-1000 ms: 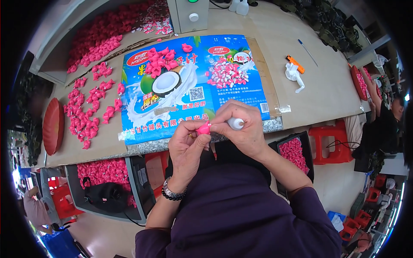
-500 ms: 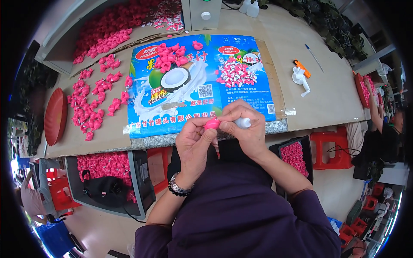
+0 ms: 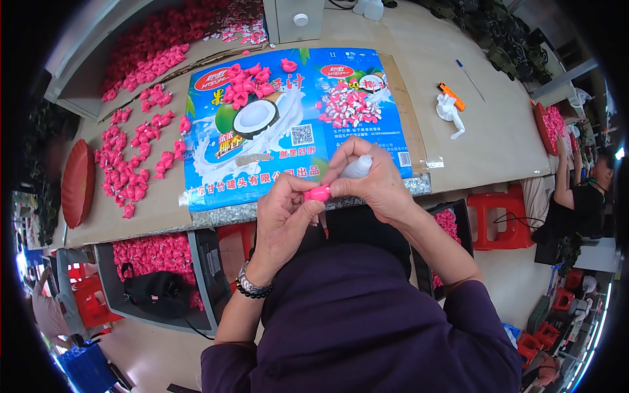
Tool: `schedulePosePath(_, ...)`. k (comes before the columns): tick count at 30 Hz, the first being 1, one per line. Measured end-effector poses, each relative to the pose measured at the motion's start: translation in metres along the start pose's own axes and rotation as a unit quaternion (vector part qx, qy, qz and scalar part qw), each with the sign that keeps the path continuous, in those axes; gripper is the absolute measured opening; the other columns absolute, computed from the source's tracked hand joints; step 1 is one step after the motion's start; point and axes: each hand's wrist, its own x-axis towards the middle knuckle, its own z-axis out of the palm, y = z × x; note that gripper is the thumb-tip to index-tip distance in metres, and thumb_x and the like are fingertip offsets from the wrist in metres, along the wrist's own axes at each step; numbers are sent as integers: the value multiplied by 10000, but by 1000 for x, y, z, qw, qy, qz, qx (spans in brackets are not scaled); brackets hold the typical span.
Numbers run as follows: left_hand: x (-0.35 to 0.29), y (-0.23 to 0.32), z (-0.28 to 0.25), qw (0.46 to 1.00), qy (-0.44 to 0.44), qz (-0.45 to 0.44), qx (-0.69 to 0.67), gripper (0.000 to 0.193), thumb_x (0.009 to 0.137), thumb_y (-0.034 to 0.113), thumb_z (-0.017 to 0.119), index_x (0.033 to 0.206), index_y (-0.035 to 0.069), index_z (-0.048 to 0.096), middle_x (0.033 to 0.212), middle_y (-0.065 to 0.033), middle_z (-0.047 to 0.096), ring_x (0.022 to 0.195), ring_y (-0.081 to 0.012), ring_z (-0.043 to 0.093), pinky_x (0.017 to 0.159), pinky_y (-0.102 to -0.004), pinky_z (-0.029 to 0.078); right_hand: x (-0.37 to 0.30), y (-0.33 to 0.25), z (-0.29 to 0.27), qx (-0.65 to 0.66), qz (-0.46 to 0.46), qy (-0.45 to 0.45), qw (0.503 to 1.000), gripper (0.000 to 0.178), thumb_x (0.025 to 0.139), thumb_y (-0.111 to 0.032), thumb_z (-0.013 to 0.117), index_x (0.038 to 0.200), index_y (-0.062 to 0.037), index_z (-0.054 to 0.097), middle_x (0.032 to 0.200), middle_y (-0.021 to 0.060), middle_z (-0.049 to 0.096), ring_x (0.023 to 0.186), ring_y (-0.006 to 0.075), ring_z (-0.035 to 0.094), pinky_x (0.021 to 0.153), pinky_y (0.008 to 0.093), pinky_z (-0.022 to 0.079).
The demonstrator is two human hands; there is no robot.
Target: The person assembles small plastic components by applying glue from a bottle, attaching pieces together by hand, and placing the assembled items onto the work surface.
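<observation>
My left hand (image 3: 282, 219) pinches a small glossy pink plastic piece (image 3: 319, 193) just off the front edge of the table. The thumb of my right hand (image 3: 375, 183) presses on the piece's right end. A small white squeeze bottle (image 3: 358, 168) is tucked in my right hand's curled fingers. Beyond my hands, a blue printed cardboard sheet (image 3: 262, 167) covers the middle of the table. On it lie a cluster of pink pieces (image 3: 244, 85) and a pile of small pink-and-white parts (image 3: 350, 106).
Many pink pieces (image 3: 124, 170) spread at left beside a red dish (image 3: 78, 183). At right lie a pen (image 3: 470, 80) and an orange-and-white tool (image 3: 451, 105). Grey bins of pink parts (image 3: 154, 252) stand below the table, near red stools (image 3: 501, 219). Another person (image 3: 583, 203) sits at far right.
The view has shifted slightly. My right thumb is now pressed to the end of the pink piece, which lies more sideways, and the bottle sits more upright in my right hand.
</observation>
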Motion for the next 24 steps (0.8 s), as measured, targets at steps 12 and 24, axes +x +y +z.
schedulePosePath(12, 4, -7, 5, 999, 17, 49, 17, 122, 897, 25, 644, 961, -20, 551, 779, -33, 615, 613, -33, 559, 525, -183, 457, -3, 18, 4, 76, -77, 15, 994, 416, 751, 74, 731, 1041, -73, 472, 832, 60, 628, 758, 93, 596, 682, 233, 497)
schedulePosePath(24, 2, -9, -4, 986, 56, 65, 140, 124, 874, 30, 667, 944, -10, 573, 778, -49, 632, 622, -63, 569, 552, -223, 463, 4, 26, 9, 47, -83, 25, 995, 368, 778, 62, 705, 1048, -60, 488, 875, 78, 647, 799, 106, 613, 722, 241, 493)
